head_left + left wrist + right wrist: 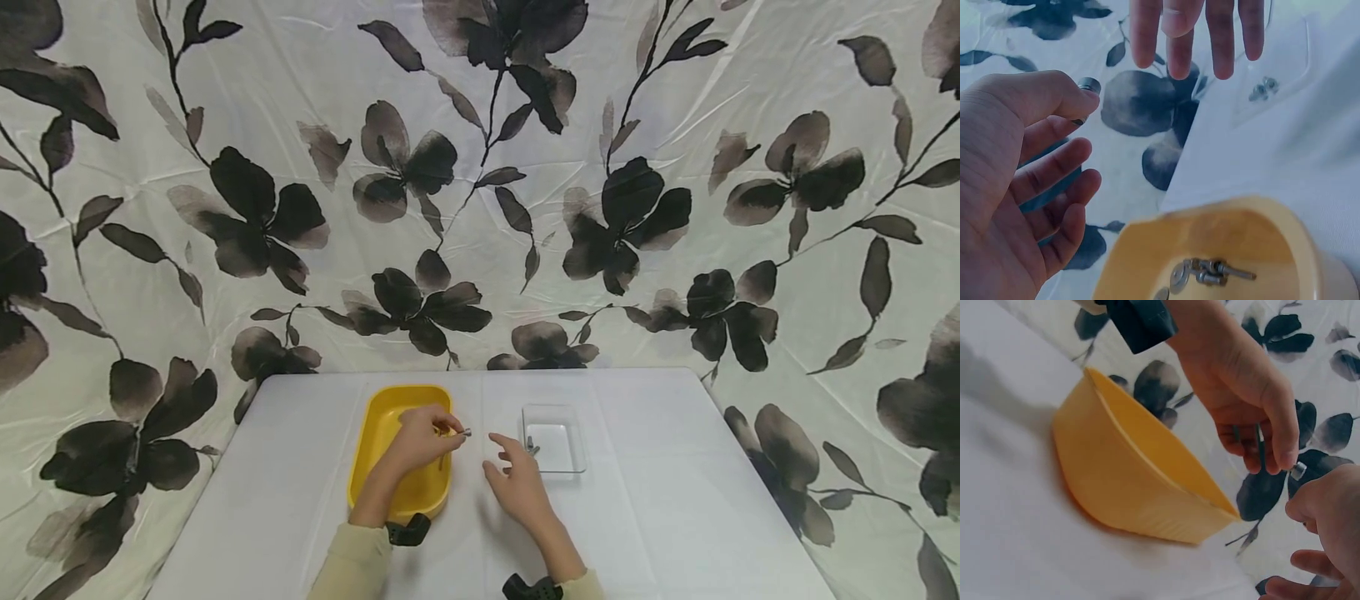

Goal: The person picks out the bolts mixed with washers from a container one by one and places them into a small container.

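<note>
My left hand (422, 440) is above the yellow tray (360, 458), pinching a small silver metal piece (467, 432) between thumb and index finger. In the left wrist view the piece's round end (1089, 84) sticks out past the thumb; the rest is hidden, so its exact kind cannot be told. Several metal bolts (1210, 273) and round washer-like discs (1179, 278) lie inside the tray. Facing the piece, with a gap between, my right hand (519, 485) has loosely bent fingers and holds nothing. Its fingers (1221, 50) point toward the left hand in the left wrist view.
Right of the tray stands a clear plastic box (582, 454) with small metal parts (532, 447) at its left side. Both containers are on a white table (660, 500). A floral cloth (525, 167) hangs behind the table's far edge.
</note>
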### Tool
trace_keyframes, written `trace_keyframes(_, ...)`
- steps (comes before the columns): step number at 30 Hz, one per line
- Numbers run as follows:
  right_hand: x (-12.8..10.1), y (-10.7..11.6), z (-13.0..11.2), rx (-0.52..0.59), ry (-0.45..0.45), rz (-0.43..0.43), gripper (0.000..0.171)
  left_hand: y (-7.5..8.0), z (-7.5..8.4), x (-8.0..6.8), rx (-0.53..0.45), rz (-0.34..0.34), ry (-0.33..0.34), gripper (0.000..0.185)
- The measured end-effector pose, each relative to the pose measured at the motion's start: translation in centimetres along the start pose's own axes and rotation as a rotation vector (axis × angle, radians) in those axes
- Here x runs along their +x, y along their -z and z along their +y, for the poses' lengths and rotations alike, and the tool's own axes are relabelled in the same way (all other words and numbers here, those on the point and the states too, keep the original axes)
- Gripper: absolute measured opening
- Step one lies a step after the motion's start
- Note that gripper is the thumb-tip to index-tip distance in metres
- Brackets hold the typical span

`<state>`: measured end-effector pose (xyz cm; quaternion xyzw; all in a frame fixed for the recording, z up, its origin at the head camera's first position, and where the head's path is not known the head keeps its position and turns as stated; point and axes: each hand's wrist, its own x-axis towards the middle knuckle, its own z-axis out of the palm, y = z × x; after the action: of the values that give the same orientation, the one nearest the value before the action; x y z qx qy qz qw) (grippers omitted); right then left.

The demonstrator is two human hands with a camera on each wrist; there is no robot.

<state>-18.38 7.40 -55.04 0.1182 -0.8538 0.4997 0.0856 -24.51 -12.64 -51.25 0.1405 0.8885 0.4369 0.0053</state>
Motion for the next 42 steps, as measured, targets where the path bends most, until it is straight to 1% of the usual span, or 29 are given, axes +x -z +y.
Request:
trace_keyframes(4, -0.1, 0.7, 0.3, -0.010, 0.010, 0.015, 0.042, -0.4, 0.3, 0.5, -0.012, -0.026, -0.027, 0.006)
trace_keyframes(11, -0.1, 2.0, 0.6, -0.020, 0.000, 0.039, 0.041, -1.3, 1.1, 1.5, -0.030, -0.065, -0.013, 0.006)
trace_keyframes(15, 0.1, 2.6, 0.9, -0.017, -0.008, 0.054, 0.041, -1.8, 1.6, 1.9, -0.033, -0.078, -0.035, 0.005)
trace_keyframes(19, 0.2, 3.0, 1.4, -0.022, -0.038, 0.060, 0.041, -2.3, 1.9, 2.3, -0.036, -0.089, -0.055, 0.005)
trace_keyframes(23, 0.2, 3.4, 1.6, -0.036, -0.059, 0.068, 0.042, -2.8, 2.6, 2.8, -0.009, -0.094, -0.060, 0.005)
trace_keyframes(26, 0.2, 3.7, 1.7, -0.041, -0.063, 0.074, 0.042, -3.2, 3.0, 3.2, 0.000, -0.105, -0.094, 0.004)
trace_keyframes(30, 0.1, 4.1, 2.0, -0.031, -0.060, 0.088, 0.041, -3.7, 3.5, 3.7, -0.019, -0.125, -0.150, 0.004)
trace_keyframes(32, 0.0, 4.3, 2.1, -0.035, -0.057, 0.097, 0.040, -4.0, 3.7, 4.0, -0.022, -0.132, -0.159, 0.004)
trace_keyframes(34, -0.1, 4.5, 2.3, -0.043, -0.062, 0.103, 0.039, -4.3, 3.9, 4.2, -0.023, -0.144, -0.156, 0.004)
trace_keyframes(39, -0.3, 5.2, 2.6, -0.049, -0.084, 0.124, 0.040, -5.1, 4.0, 4.6, -0.005, -0.173, -0.116, 0.005)
trace_keyframes(42, -0.6, 5.7, 3.0, -0.062, -0.095, 0.142, 0.039, -5.6, 4.2, 4.8, 0.000, -0.184, -0.112, 0.005)
